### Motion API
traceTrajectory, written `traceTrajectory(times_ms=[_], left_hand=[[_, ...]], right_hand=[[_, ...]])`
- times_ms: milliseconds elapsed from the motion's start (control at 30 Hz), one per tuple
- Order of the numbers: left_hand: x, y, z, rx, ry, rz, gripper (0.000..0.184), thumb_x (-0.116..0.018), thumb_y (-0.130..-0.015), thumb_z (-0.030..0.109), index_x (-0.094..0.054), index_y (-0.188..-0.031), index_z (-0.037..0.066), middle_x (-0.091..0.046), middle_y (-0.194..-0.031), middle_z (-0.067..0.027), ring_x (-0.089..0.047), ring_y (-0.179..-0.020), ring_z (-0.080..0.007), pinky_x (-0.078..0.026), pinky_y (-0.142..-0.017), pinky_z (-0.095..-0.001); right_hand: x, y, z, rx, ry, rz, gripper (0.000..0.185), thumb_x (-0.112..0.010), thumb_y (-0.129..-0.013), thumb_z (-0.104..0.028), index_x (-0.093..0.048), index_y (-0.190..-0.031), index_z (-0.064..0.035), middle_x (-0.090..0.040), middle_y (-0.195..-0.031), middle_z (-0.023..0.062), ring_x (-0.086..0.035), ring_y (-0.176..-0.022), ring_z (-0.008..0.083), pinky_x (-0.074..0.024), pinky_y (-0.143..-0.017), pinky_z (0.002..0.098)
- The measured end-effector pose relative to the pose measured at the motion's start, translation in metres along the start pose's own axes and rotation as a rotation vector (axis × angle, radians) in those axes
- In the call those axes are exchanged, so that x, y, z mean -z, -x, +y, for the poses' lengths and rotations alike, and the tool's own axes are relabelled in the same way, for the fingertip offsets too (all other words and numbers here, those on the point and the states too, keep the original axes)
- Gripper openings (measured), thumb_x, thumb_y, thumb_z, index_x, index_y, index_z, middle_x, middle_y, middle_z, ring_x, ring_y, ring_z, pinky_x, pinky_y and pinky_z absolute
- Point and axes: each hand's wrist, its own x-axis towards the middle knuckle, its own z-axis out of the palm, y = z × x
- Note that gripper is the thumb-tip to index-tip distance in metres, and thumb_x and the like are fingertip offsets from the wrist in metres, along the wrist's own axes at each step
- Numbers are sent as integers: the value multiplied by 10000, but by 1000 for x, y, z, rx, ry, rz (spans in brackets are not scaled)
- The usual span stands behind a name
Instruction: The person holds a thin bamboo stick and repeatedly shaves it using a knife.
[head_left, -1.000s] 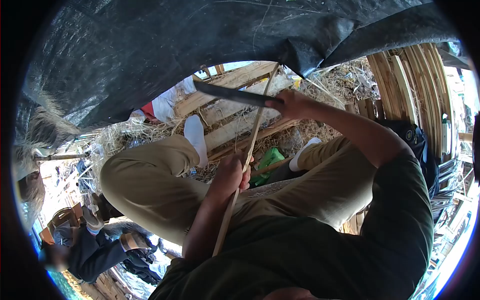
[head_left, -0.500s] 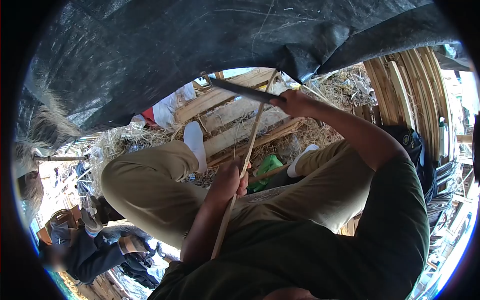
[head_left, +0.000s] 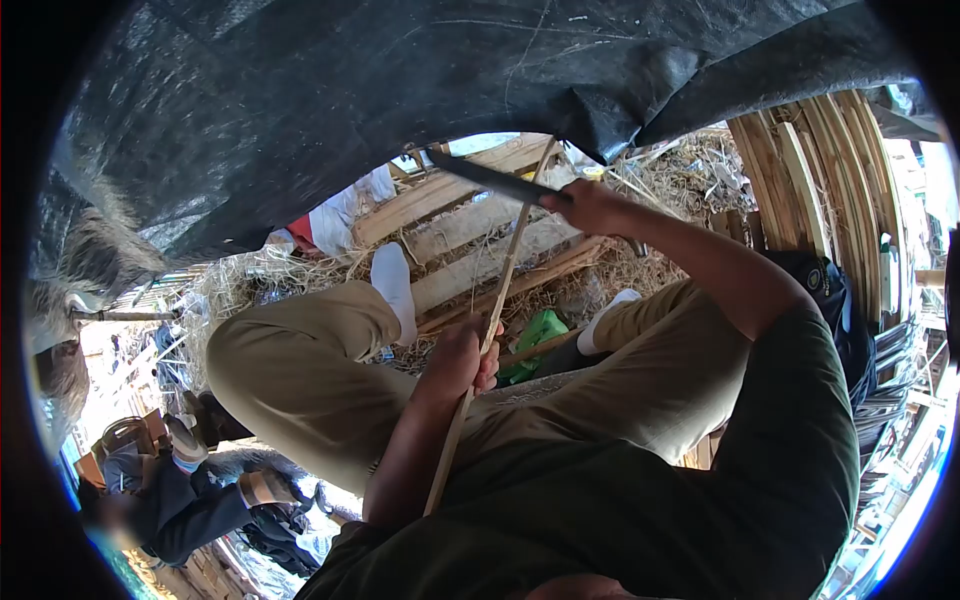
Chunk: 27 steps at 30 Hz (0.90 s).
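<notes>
A long thin wooden strip (head_left: pixel 513 252) runs from the dark sheet's edge down to my torso. My left hand (head_left: pixel 465 357) is closed around its middle, above my lap. Higher up, my right hand (head_left: pixel 588 208) grips the end of a long dark blade (head_left: pixel 485 178), whose handle is hidden by the fingers. The blade crosses the upper part of the strip and points to the upper left. Whether its edge touches the strip I cannot tell.
Overhead hangs a dark plastic sheet (head_left: pixel 330 90). Wooden planks (head_left: pixel 440 235) lie on straw beyond my feet, near a green bag (head_left: pixel 540 328). Stacked boards (head_left: pixel 815 180) stand at right, beside a dark backpack (head_left: pixel 815 275). Another person (head_left: pixel 175 510) sits at lower left.
The blade and my right hand have shifted slightly to the right over the last second. My left hand keeps its hold on the strip, and the view has moved a little.
</notes>
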Motion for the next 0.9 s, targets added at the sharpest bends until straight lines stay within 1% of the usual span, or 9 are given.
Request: traceTrajectory(times_ms=[167,300,367,500,600,667,767,867,900], left_hand=[[-3,4,6,5,-4,13,221,-459,-1002,308,-505,-977,93,-365,-508,22,-308,-348,-81,-254,-353,-259],[-6,7,1,4,-5,21,227,-457,-1003,307,-505,-985,86,-363,-505,22,-309,-345,-82,-261,-341,-257],[-7,0,2,46,58,27,217,-460,-998,297,-510,-988,87,-360,-499,23,-306,-343,-81,-257,-340,-255],[-5,2,3,44,101,12,195,-470,-987,279,-517,-994,90,-354,-485,24,-300,-340,-79,-253,-342,-249],[-7,3,7,53,88,32,190,-474,-986,278,-518,-994,93,-354,-480,24,-298,-338,-81,-250,-342,-246],[-7,3,8,59,92,20,189,-480,-985,279,-517,-994,94,-352,-480,27,-301,-340,-80,-252,-340,-248],[-6,4,3,64,80,27,186,-481,-989,278,-515,-998,95,-351,-485,32,-308,-345,-75,-257,-338,-244],[-9,1,4,79,116,17,174,-476,-997,266,-510,-1007,96,-354,-498,37,-311,-352,-66,-261,-340,-235],[-9,0,7,72,139,10,169,-473,-999,261,-509,-1011,96,-356,-503,39,-310,-354,-63,-262,-341,-231]], right_hand=[[-8,37,-32,-50,-56,-93,636,-414,-1011,-563,-652,-999,27,-638,-693,136,-661,-592,243,-533,-507,418],[-42,52,-34,351,-84,-79,646,-431,-996,-586,-659,-1047,17,-631,-664,126,-643,-575,226,-512,-520,390],[-20,44,-39,16,-142,-258,654,-420,-996,-596,-668,-1039,9,-632,-641,123,-646,-587,239,-523,-585,395],[3,-1,3,-38,-33,49,658,-382,-1019,-564,-655,-964,33,-638,-667,136,-630,-522,234,-488,-420,365],[-4,17,-3,-125,-191,-51,656,-402,-1012,-564,-655,-968,39,-655,-711,154,-649,-539,246,-504,-428,364],[-19,54,-48,-27,-147,-211,637,-405,-1018,-546,-655,-987,39,-646,-705,138,-640,-525,233,-489,-423,372],[-65,73,-45,423,-130,-97,601,-413,-1008,-579,-679,-1069,-44,-571,-595,85,-626,-562,206,-481,-525,405],[-11,76,-62,56,-162,-339,587,-409,-1020,-543,-663,-1042,-14,-635,-684,121,-636,-526,223,-494,-452,406],[-8,53,-45,82,-114,-229,593,-412,-1016,-552,-663,-1046,-15,-633,-679,118,-637,-529,224,-498,-455,408]])
